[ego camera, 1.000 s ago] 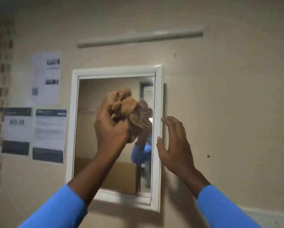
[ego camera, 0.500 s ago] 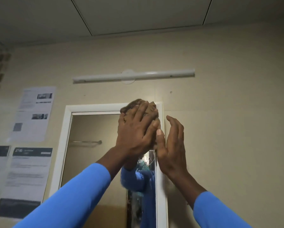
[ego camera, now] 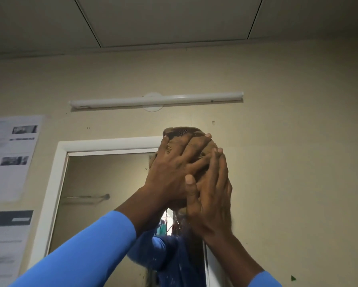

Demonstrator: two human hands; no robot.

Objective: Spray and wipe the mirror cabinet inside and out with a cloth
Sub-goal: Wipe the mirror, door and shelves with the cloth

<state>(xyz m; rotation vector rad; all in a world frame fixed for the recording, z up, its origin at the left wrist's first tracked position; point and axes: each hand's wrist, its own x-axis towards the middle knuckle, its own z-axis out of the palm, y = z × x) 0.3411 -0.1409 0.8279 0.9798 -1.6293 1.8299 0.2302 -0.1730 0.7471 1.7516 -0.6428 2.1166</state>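
Presently: left hand (ego camera: 174,172) clamps crumpled brown cloth (ego camera: 182,132) on white-framed mirror cabinet (ego camera: 111,145) top right corner; right hand (ego camera: 211,195), fingers spread, alongside.

My left hand (ego camera: 174,170) has carried the cloth (ego camera: 182,132) from mid-mirror up to the cabinet's (ego camera: 103,142) top right corner; my right hand (ego camera: 210,195) has closed in against it.

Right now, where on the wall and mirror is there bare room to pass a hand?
Free: wall right of the mirror cabinet, and the glass between its left frame and the left hand. Crowded: top right corner, where both hands, right hand included, cover the cloth; posters fill the left.
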